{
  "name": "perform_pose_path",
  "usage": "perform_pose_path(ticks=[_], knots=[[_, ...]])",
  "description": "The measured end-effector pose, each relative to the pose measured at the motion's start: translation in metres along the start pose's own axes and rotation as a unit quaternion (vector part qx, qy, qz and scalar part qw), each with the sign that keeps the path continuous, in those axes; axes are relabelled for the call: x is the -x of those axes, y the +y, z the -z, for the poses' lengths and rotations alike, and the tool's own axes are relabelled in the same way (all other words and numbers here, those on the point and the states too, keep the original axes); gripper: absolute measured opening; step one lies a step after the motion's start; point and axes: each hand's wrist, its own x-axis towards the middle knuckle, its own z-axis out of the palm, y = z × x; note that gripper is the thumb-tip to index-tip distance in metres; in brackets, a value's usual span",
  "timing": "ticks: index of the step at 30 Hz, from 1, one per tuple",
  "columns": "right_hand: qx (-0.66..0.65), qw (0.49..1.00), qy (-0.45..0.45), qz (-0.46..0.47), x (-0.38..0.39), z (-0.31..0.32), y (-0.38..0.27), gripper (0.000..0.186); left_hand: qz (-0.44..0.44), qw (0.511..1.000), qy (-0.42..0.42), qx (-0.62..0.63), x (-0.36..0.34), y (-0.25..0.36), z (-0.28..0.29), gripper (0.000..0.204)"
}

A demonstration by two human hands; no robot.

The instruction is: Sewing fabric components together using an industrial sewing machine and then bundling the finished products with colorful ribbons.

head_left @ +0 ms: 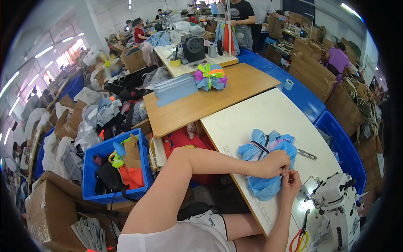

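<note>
A crumpled bundle of light blue cloth [262,189] lies on the white sewing table, with a dark-and-white striped band [259,146] across its upper part. My left hand [273,164] reaches over the bundle from the left, its fingers closed in a pinch at the bundle's right edge. Just below, my right hand [290,182] has its fingers bent and pinched, and the fingertips of both hands meet. Something small and pale shows between them, too covered to name. Right of the bundle lies a slim grey metal tool [307,154].
A white sewing machine [336,195] stands at the right, with red-and-yellow-handled scissors [300,239] beside it. Ahead, a wooden board [180,111] bears flat blue-grey pieces [176,87] and a tied colourful bundle [210,77]. Blue bins [145,166] [357,164] flank me. Several people work farther off.
</note>
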Motion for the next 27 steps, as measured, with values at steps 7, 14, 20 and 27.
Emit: perform_pose_path(ticks=[7,14,20,27], knots=[[-0.060,0.994,-0.079,-0.044,-0.001,0.014,-0.001,0.006,0.069,0.992,-0.065,0.081,0.000,-0.003,0.009,0.011],[-0.094,0.989,-0.101,-0.057,-0.004,0.019,0.003,0.005,0.028,0.996,-0.072,0.051,0.002,-0.001,0.013,0.011],[-0.111,0.988,-0.094,-0.054,-0.003,0.016,0.004,0.007,0.001,0.996,-0.048,0.069,0.002,-0.005,0.010,0.014],[0.001,0.995,-0.099,0.030,-0.001,0.014,-0.020,0.008,0.000,0.996,-0.066,0.058,0.005,-0.005,0.016,0.014]])
